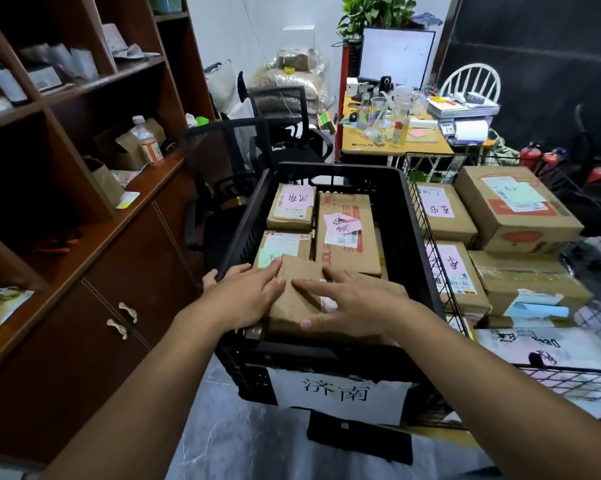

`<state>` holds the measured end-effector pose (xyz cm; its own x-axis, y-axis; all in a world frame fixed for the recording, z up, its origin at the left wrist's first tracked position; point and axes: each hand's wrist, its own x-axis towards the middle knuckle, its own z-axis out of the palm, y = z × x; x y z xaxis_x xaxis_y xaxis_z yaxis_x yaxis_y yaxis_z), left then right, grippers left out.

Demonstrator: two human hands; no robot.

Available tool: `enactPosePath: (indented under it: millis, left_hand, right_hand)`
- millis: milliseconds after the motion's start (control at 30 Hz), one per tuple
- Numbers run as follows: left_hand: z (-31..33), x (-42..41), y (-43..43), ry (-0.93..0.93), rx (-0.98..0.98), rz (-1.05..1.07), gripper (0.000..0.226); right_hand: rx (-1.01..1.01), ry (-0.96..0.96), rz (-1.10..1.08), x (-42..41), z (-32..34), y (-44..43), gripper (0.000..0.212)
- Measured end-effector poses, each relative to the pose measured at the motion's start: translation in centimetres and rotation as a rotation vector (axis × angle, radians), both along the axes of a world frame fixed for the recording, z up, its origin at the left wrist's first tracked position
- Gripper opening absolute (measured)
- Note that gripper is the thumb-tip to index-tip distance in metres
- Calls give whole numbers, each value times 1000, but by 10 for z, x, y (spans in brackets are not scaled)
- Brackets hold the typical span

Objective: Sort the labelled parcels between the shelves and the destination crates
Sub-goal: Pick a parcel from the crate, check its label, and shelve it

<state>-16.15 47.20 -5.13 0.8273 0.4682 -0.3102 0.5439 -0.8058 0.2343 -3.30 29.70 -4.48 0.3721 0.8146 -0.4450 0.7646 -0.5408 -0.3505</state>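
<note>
Shelves [119, 75] beside black crate [408, 237]; left hand [247, 293] and right hand [357, 299] lie flat-fingered on its nearest parcel [299, 269].

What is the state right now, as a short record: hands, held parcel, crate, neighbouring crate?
left hand: flat on the plain brown parcel's left side
right hand: spread over its top, thumb at near edge
parcel: near end of black crate, no label visible
black crate: paper sign on front, labelled parcels inside
wire crate: right of it, holds labelled boxes
</note>
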Motion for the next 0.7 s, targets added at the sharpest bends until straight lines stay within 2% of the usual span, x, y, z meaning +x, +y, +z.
enactPosePath:
  millis: [133, 200, 400, 500, 600, 700]
  left_hand:
    - [-6, -5, -3, 111, 117, -86, 58]
    - [-12, -10, -6, 112, 175, -100, 60]
    - [-8, -3, 3, 83, 137, -78, 58]
    - [-7, -9, 17, -103, 63, -60, 55]
    - [-7, -14, 39, -367, -48, 80, 58]
    - [-12, -12, 45, -438, -158, 98, 65]
  right_hand:
    - [-51, -80, 18, -12, -18, 8, 81]
    - [-40, -50, -6, -17, -29, 11, 79]
    - [-9, 2, -2, -4, -25, 20, 83]
    - [-46, 0, -23, -12, -22, 31, 87]
    - [-61, -38, -3, -18, -14, 34, 87]
    - [-98, -54, -13, -19, -22, 36, 87]
